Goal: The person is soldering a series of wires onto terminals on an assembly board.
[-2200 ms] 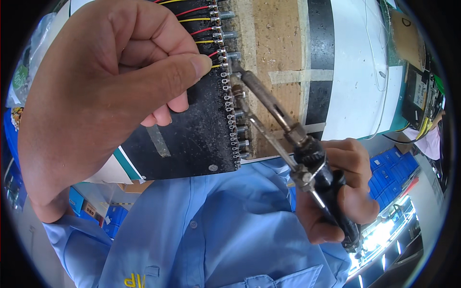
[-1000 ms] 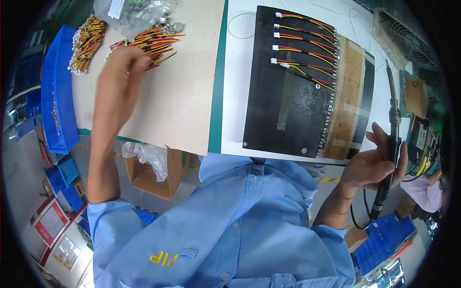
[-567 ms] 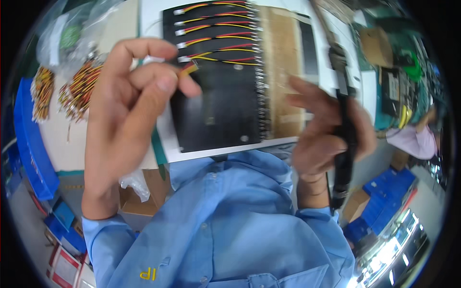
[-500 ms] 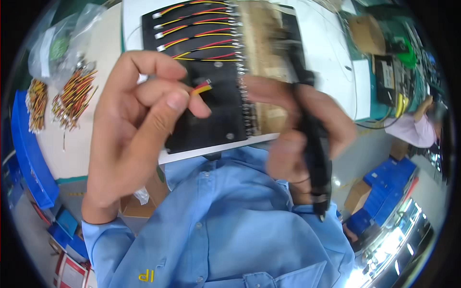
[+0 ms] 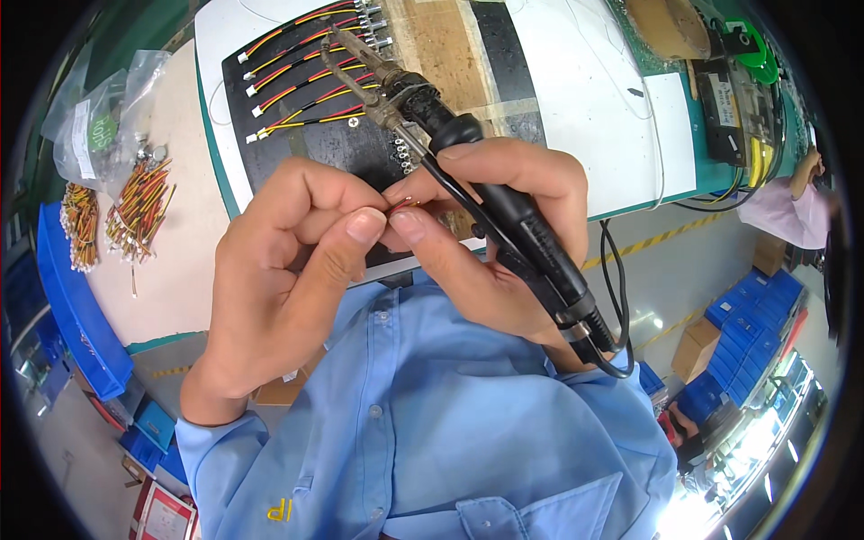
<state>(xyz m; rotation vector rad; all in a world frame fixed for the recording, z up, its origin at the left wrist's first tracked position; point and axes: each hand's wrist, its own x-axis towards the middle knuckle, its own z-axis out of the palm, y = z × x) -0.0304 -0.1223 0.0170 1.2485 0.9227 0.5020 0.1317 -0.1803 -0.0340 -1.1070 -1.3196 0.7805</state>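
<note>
My left hand (image 5: 292, 256) is closed in a pinch on a small red and yellow wire lead (image 5: 402, 204), most of it hidden by the fingers. The thumb and forefinger of my right hand (image 5: 477, 261) meet the wire ends at the same spot. Across that right hand lies a black soldering iron (image 5: 517, 220) with a thin feed tube along it, its metal tip pointing up and left. Under the tip is a black board (image 5: 279, 148) with several red, yellow and black wire leads (image 5: 310, 83) laid in a row, white connectors at their left ends.
Two bundles of wire leads (image 5: 139, 209) and a clear plastic bag (image 5: 99, 126) lie at the left. Beside the table edge is a long blue tray (image 5: 76, 297). At the far right are a dark box-shaped device (image 5: 720, 117), a green reel (image 5: 760, 54) and a person in pink (image 5: 783, 211).
My right hand, blurred before, has come left to meet my left hand at the wire lead. The soldering iron has swung so its tip is over the board's leads.
</note>
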